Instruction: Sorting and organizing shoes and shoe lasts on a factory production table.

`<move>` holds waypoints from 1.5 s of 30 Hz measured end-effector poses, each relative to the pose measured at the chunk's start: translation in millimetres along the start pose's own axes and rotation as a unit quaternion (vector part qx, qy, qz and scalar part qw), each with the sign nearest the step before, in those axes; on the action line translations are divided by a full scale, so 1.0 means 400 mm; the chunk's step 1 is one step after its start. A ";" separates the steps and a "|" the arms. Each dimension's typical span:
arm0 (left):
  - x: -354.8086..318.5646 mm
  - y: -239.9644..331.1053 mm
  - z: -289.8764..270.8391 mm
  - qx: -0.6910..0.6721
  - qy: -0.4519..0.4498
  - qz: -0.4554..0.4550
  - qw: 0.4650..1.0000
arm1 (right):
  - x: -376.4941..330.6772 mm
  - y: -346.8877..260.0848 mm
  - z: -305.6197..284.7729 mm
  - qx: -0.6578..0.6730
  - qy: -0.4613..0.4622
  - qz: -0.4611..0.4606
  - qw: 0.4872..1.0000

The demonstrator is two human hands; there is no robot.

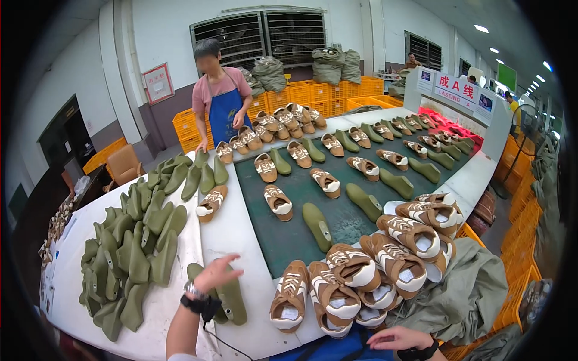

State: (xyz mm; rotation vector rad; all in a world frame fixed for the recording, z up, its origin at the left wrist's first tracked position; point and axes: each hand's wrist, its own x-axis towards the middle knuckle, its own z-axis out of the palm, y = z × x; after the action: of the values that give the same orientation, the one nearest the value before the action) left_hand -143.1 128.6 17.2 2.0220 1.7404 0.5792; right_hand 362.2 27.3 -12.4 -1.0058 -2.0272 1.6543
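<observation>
**Hands over green shoe forms and a crowded shoe pile**

Near, the right hand (400, 338) lies low at the edge, fingers loosely spread, holding nothing, just beside the pile of brown shoes (349, 289). This pile leans on the desk (241, 240) edge; I judge a careless push could make shoes slide off. The left hand (215, 274) hovers wide and empty above two green shoe forms (232, 298). Left, a heap of forms (129, 253). Farther, the dark belt (301, 198) carries shoes, and a person in a blue apron (221, 114) stands far.
</observation>
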 end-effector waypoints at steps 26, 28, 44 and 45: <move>-0.220 -0.156 0.232 0.064 0.327 -0.195 0.922 | 0.232 0.490 0.186 -0.125 -0.118 0.041 0.984; -0.199 -0.124 0.214 0.019 0.277 -0.224 0.934 | 0.222 0.479 0.180 -0.108 -0.076 0.035 0.991; -0.325 -0.093 0.257 0.049 0.254 -0.211 0.943 | 0.247 0.690 0.221 -0.198 0.041 0.152 0.968; -0.316 -0.053 0.246 0.105 0.263 -0.224 0.933 | 0.250 0.669 0.216 -0.204 0.026 0.139 0.969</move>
State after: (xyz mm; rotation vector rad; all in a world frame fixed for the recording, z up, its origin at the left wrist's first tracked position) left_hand -122.7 2.9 -82.2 1.5857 2.5811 0.8595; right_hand 319.1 55.6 -306.5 -1.5169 -2.3316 1.3326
